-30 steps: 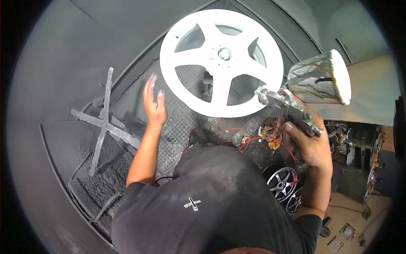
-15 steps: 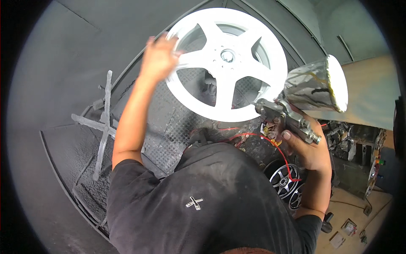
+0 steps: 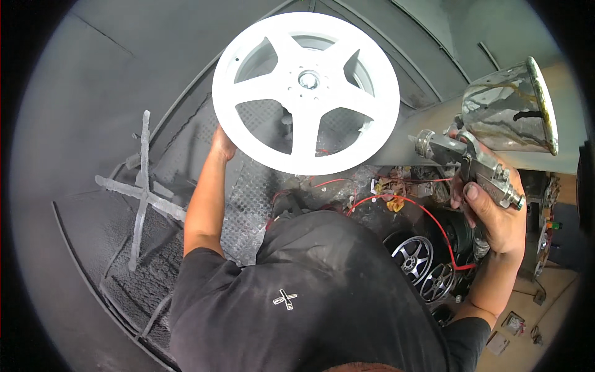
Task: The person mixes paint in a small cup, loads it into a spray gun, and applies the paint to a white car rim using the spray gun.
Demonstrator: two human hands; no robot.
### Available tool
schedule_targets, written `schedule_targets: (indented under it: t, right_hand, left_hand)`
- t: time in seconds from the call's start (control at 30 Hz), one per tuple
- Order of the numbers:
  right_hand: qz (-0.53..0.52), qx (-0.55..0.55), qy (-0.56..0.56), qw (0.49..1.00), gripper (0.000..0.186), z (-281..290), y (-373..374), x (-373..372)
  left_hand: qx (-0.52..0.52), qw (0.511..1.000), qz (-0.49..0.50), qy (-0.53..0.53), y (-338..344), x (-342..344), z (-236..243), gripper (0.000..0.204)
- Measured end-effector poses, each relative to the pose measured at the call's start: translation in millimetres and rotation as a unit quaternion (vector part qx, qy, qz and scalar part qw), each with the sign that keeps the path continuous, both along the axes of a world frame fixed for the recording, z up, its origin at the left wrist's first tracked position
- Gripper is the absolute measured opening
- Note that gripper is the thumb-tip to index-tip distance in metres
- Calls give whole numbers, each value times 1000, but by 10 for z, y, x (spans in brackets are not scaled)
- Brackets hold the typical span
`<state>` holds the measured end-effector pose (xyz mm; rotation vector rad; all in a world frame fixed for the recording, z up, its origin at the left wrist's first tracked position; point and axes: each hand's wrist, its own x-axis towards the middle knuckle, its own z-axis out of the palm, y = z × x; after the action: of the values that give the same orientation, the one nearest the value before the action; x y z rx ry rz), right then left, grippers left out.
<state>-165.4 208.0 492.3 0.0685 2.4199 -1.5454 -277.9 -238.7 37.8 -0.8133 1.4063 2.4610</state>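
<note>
And here the white five-spoke wheel (image 3: 304, 127) is seen face-on beyond the black T-shirt (image 3: 322, 266); at its lower-left rim the left grip (image 3: 222, 147) is placed, partly hidden, so whether it is closed cannot be told. The spray gun (image 3: 457, 152) is clasped in the right grip (image 3: 503, 222), close by but not touching the wheel.

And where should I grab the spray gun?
Probably hold the spray gun by its rear part, behind the nozzle, coming from the picture's lower right, as the right hand does. The nozzle points left, toward the white wheel, so that end is left clear. The cup looks too wide to grip well; the body is narrow enough for fingers.
</note>
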Motion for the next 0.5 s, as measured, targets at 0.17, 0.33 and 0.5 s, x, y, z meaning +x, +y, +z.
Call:
schedule_targets:
  t: [0.17, 0.33, 0.5]
  right_hand:
    - [16, 44, 89, 995, 77, -22, -5, -68]
    - [-25, 32, 63, 997, 68, 112, 116, -87]
    - [-21, 11, 57, 998, 71, 95, 108, -17]
  left_hand:
    - [-29, 999, -15, -24, -133, -80, -96, 72]
    - [-38, 998, -6, -41, -110, -4, -115, 67]
    - [-34, 997, 34, -52, 103, 245, -114, 60]
